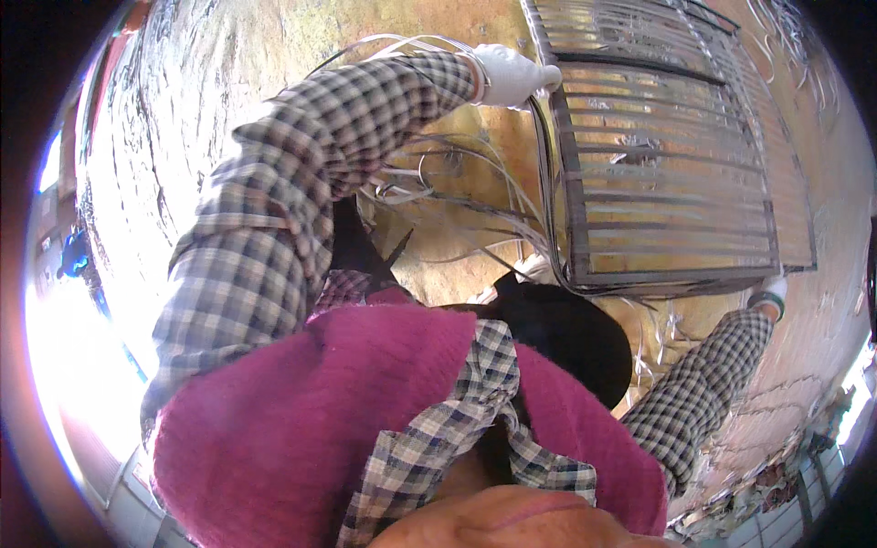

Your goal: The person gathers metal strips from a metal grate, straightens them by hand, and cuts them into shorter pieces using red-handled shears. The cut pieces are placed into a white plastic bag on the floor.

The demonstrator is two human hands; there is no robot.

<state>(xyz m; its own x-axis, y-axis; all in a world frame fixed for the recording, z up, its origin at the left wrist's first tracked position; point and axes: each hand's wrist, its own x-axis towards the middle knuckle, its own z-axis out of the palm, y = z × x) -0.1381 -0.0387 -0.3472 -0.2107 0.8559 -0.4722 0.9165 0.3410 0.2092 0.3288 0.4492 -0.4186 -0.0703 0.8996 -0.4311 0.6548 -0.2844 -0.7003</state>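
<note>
Closest in, a magenta sweater over a checked shirt fills the lower part of the view, with both checked sleeves reaching outward. Beyond the chest lies a loose tangle of pale strips on the yellowish floor, just beside the near left edge of a frame of horizontal slats. The left hand, in a white glove, is closed on the top left corner of that frame, at its dark upright rail. The right hand, also gloved with a green cuff, sits at the frame's bottom right corner; whether its fingers are closed round the rail or merely pressed against it cannot be told. The frame lies farthest out, tilted across the floor. It looks like the frame is being gripped at opposite corners to shift or steady it; any lift would call for a firm hold on both rails, keeping clear of the strips.
</note>
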